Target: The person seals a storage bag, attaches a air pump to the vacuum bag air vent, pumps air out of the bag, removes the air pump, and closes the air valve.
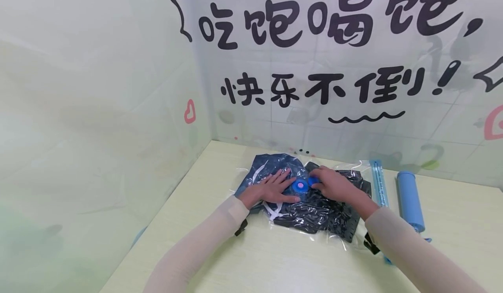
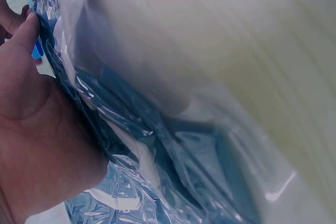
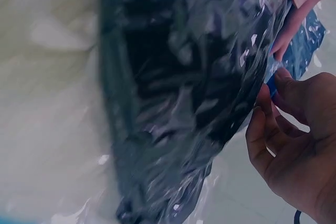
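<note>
A clear vacuum storage bag [image 1: 326, 201] packed with dark blue and black clothes lies on the table, its plastic wrinkled and shiny. Near its middle is a round blue valve [image 1: 300, 186] with a pink centre. My left hand [image 1: 273, 188] lies on the bag with fingers spread, thumb and index finger on either side of the valve. Just right of the valve, my right hand [image 1: 334, 184] pinches a small blue valve cap [image 1: 313, 181] between thumb and fingers. In the right wrist view the right hand [image 3: 299, 135] is at the bag's side, the cap partly hidden by its fingertips.
A blue cylindrical hand pump [image 1: 410, 201] lies on the pale table [image 1: 298, 262] right of the bag. The bag's light-blue zip edge [image 1: 378, 184] runs along its right side. Behind stands a printed wall sheet [image 1: 275, 122] with black lettering; another sheet closes the left side.
</note>
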{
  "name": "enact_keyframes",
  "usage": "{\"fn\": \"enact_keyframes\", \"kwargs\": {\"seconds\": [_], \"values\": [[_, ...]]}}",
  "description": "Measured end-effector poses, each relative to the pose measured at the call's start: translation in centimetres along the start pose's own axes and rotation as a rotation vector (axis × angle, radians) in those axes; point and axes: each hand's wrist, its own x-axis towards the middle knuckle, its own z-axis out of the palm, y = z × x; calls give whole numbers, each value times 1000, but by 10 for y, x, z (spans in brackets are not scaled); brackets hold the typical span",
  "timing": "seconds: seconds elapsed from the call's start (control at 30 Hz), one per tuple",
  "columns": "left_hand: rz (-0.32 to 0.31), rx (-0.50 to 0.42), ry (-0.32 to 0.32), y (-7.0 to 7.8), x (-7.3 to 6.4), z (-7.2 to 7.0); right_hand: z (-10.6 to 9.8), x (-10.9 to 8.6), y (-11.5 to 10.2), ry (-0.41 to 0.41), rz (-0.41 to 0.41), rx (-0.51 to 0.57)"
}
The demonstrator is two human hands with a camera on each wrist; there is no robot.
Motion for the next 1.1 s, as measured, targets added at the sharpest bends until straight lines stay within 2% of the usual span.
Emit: {"fn": "enact_keyframes", "kwargs": {"seconds": [0.1,0.37,0.73,0.97,1.1], "values": [[-4,-1,-3,-1,3,1,4,9,-7,-6,-20,-9],[11,-30,10,-8,16,10,16,21,-10,-46,17,-30],[8,-32,16,0,0,-1,20,26,-14,-75,26,-53],[-5,-20,6,-3,5,4,22,28,-14,-81,58,-67],[-3,-25,20,-2,4,3,22,28,-17,-81,76,-79]]}}
